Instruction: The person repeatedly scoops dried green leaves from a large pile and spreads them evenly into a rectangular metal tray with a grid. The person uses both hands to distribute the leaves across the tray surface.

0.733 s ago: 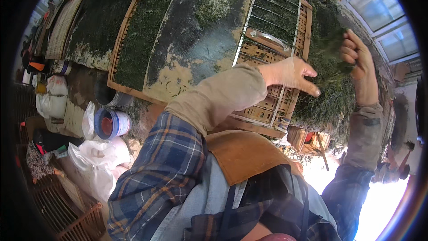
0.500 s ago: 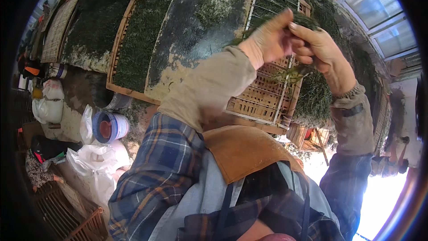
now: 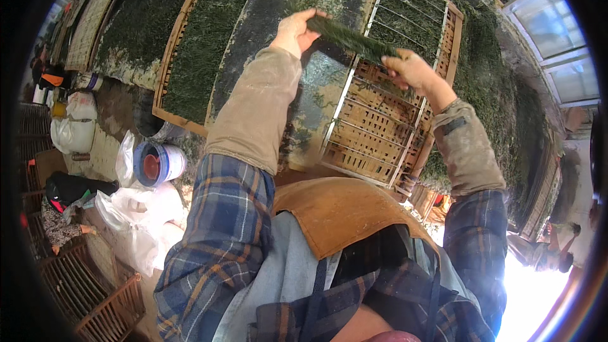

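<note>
Stretched between my two hands is a bunch of dark green leafy strands (image 3: 353, 40). My left hand (image 3: 296, 31) is closed on its left end. At the other end my right hand (image 3: 411, 71) has its fingers curled round the bunch. Under and nearer than the bunch lies a slatted wooden tray (image 3: 373, 126) with a white wire frame (image 3: 339, 123) over it. Green strands cover the tray's far part, while its near part shows bare slats. Left of it is a dark wet board (image 3: 253, 57) with bits of green stuck to it.
Another wooden tray (image 3: 163, 92) of green strands lies further left. Heaped greens (image 3: 484, 82) fill the right side. A white-and-blue bucket (image 3: 170, 163) and white plastic bags (image 3: 136, 215) stand lower left. People's arms show at the far left and far right edges.
My hands were close together over the tray's right; now they are apart, with the bunch drawn out between them. The left hand has moved left, the right hand slightly left and down.
</note>
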Demonstrator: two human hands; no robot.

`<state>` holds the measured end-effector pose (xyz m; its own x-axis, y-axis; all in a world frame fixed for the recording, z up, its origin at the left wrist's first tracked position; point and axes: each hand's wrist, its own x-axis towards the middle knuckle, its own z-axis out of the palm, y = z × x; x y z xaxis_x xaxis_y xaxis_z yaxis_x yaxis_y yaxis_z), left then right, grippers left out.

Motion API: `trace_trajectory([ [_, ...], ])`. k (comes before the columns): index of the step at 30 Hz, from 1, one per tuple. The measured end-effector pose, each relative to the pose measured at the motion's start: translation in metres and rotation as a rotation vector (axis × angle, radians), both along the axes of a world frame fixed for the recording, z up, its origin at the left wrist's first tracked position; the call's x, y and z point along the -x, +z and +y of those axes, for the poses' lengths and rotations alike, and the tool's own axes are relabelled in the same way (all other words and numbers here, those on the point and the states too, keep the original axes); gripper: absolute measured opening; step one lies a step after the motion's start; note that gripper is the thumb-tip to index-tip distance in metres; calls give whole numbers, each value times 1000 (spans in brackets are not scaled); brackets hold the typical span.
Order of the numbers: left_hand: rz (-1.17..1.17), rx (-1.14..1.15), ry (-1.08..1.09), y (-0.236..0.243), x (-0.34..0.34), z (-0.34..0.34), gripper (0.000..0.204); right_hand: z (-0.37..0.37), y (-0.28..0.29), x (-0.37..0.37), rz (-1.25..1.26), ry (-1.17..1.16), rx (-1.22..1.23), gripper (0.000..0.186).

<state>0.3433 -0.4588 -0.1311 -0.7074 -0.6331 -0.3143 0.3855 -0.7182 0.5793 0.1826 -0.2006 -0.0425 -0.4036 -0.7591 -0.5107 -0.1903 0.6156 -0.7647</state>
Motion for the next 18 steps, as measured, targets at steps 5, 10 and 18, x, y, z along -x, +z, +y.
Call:
trace_trajectory([
  [5,-609,434,-399,-9,-36,-19,43,30,-76,32,101,43,-73,43],
  [10,-797,590,-476,-5,-56,-18,61,42,-95,52,232,118,-185,46],
  [18,-1179,838,-264,44,-96,-81,72,55,-91,60,383,168,-195,57],
])
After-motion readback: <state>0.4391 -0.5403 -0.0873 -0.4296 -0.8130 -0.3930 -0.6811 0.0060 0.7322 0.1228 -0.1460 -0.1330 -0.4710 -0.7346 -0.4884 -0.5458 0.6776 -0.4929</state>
